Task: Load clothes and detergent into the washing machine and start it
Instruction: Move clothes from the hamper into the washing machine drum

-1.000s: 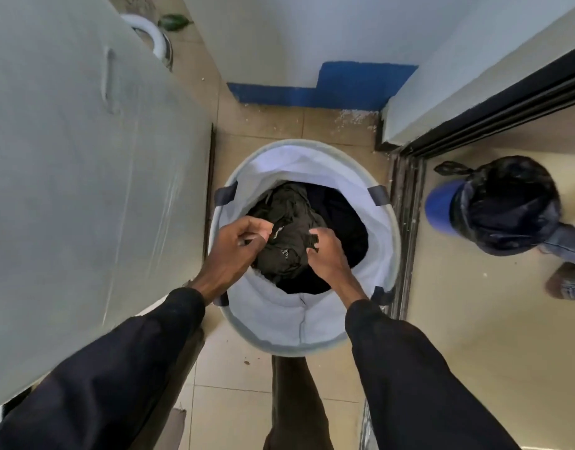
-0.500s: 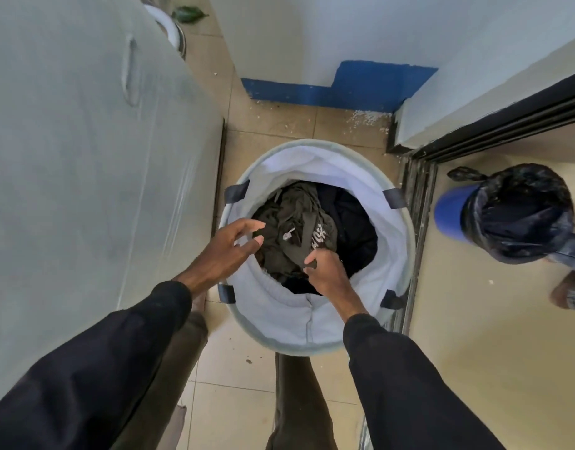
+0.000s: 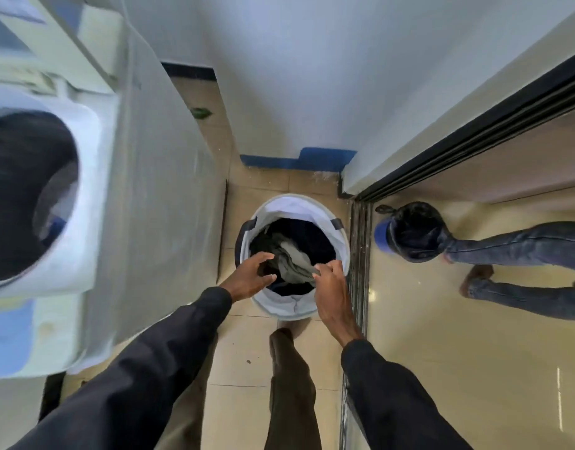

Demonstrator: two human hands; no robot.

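Hands over basket [image 3: 281, 308]: left hand [image 3: 251, 275] loosely spread; right hand [image 3: 332, 292] pinched on olive garment [image 3: 294, 264], lengthwise far-left to near-right.

My left sleeve [image 3: 143, 368] and right sleeve [image 3: 393, 401]: long, black, loose, lightly creased, cuffs at the wrists. My left hand [image 3: 250, 277] and right hand [image 3: 333, 297] bare. Olive-brown trousers [image 3: 292, 394], loose, creased.

The laundry basket [image 3: 279, 306] is coloured white, with dark grey tabs [image 3: 337, 224]. The garment [image 3: 294, 259] is seen in olive-grey, the other clothes [image 3: 312, 235] in navy-black. The washing machine [image 3: 91, 164] is finished white and pale blue. The floor [image 3: 240, 352] is tiled beige.
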